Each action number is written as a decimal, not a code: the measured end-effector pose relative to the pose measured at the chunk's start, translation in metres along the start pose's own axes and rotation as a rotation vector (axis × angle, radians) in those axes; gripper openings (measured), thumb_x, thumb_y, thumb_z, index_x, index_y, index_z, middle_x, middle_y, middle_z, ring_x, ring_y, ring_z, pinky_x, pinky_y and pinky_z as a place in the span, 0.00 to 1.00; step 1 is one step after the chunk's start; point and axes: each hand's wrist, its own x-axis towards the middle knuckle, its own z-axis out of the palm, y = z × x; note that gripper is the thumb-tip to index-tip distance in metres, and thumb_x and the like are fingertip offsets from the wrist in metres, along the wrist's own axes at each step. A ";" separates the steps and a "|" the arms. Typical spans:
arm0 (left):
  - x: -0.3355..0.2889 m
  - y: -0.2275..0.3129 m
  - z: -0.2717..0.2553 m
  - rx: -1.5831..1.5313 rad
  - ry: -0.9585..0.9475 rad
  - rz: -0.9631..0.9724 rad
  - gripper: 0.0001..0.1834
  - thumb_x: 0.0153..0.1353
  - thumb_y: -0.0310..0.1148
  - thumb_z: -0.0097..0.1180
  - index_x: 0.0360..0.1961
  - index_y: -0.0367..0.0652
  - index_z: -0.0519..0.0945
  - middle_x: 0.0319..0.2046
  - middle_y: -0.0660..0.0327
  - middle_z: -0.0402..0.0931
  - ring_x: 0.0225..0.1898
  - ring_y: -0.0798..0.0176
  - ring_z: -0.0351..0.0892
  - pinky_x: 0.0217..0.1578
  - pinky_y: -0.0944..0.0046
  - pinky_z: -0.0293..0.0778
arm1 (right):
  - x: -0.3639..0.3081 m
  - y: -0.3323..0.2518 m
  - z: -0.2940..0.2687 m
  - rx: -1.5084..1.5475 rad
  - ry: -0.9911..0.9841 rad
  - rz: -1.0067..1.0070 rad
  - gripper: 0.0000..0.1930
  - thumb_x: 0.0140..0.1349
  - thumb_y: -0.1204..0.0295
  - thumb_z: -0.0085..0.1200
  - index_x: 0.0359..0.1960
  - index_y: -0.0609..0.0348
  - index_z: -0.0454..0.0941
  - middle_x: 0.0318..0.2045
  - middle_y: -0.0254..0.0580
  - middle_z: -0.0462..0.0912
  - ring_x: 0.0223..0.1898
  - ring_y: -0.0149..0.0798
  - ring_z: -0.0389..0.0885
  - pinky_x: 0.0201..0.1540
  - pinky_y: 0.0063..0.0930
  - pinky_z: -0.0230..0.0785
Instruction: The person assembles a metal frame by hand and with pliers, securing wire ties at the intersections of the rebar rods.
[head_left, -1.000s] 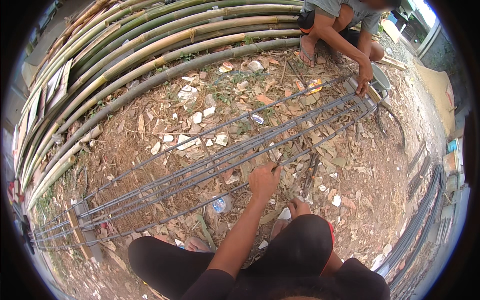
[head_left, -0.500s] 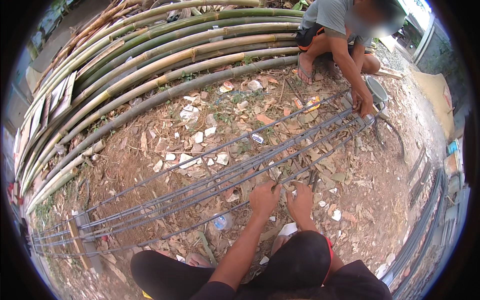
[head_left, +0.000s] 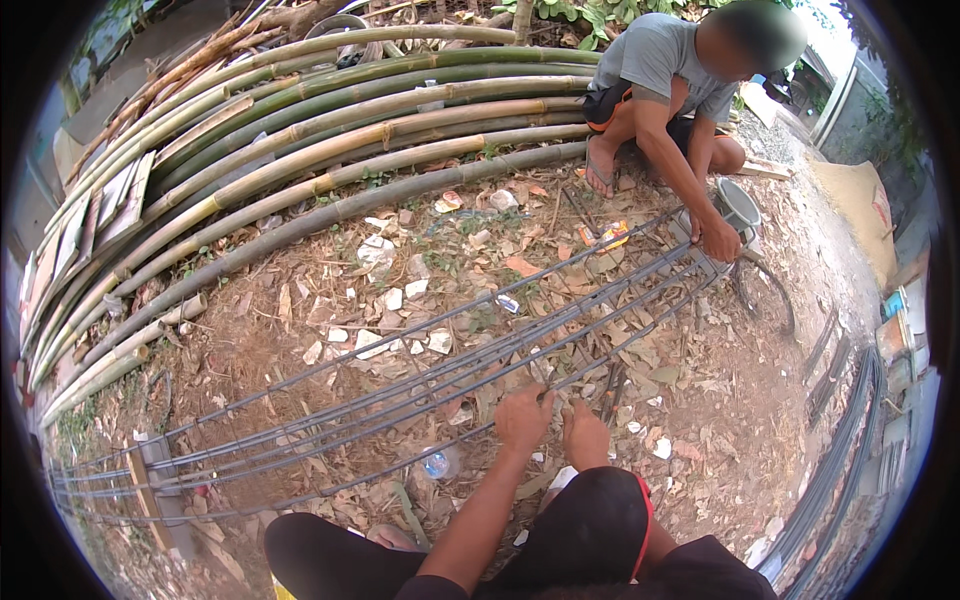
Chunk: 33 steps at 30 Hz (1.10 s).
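A long cage of thin steel reinforcing bars [head_left: 400,409] stretches across the ground from lower left to upper right. At its near side, right of the middle, my left hand [head_left: 523,420] is closed over the nearest bar, fingertips pressed together. Just to its right, my right hand [head_left: 585,436] is closed too, knuckles up, its fingertips close to the same bar. Whatever small thing either hand pinches is hidden by the fingers. Short dark rods [head_left: 612,392] lie beside my right hand.
A co-worker [head_left: 655,75] squats at the cage's far right end, one hand [head_left: 718,240] on it, near a grey bucket [head_left: 738,203]. Bamboo poles [head_left: 400,130] lie behind. A wooden strip [head_left: 146,490] crosses the left end. A plastic bottle [head_left: 436,464] and steel bars [head_left: 835,470] lie nearby.
The whole view has shifted slightly. My hands stay close together by the near bar; my right hand has turned, its fingers now more curled. The co-worker's head has lifted somewhat.
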 end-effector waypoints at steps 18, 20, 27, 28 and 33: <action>0.004 -0.036 0.038 -0.018 0.011 0.339 0.13 0.57 0.31 0.57 0.44 0.48 0.83 0.26 0.55 0.79 0.32 0.46 0.82 0.31 0.47 0.75 | 0.060 -0.040 -0.064 -0.276 -0.240 -0.329 0.17 0.65 0.67 0.59 0.55 0.48 0.80 0.35 0.52 0.85 0.36 0.59 0.83 0.39 0.50 0.72; -0.002 -0.036 0.034 -0.092 0.127 0.314 0.05 0.54 0.31 0.59 0.28 0.43 0.85 0.24 0.49 0.80 0.31 0.42 0.82 0.31 0.43 0.76 | 0.054 -0.045 -0.062 -0.304 -0.208 -0.385 0.14 0.64 0.70 0.60 0.51 0.51 0.81 0.41 0.52 0.84 0.38 0.57 0.83 0.39 0.48 0.72; 0.007 -0.024 0.016 -0.254 -0.005 0.088 0.07 0.49 0.30 0.64 0.31 0.43 0.88 0.25 0.47 0.80 0.33 0.40 0.82 0.36 0.43 0.76 | 0.065 -0.017 -0.035 -0.127 -0.158 -0.362 0.07 0.69 0.71 0.57 0.46 0.59 0.80 0.42 0.47 0.83 0.40 0.51 0.83 0.41 0.47 0.72; 0.011 -0.023 0.013 -0.252 -0.006 0.085 0.07 0.49 0.30 0.64 0.31 0.43 0.88 0.25 0.47 0.80 0.33 0.40 0.82 0.36 0.43 0.76 | 0.065 -0.017 -0.035 -0.125 -0.162 -0.362 0.07 0.69 0.71 0.57 0.46 0.59 0.80 0.42 0.47 0.83 0.40 0.51 0.83 0.41 0.47 0.72; 0.010 -0.028 0.012 -0.221 -0.013 0.141 0.07 0.49 0.30 0.63 0.28 0.38 0.87 0.25 0.45 0.81 0.31 0.40 0.82 0.36 0.44 0.76 | 0.054 -0.006 -0.019 -0.144 -0.058 -0.308 0.11 0.71 0.69 0.55 0.51 0.57 0.80 0.42 0.50 0.84 0.41 0.51 0.83 0.42 0.46 0.73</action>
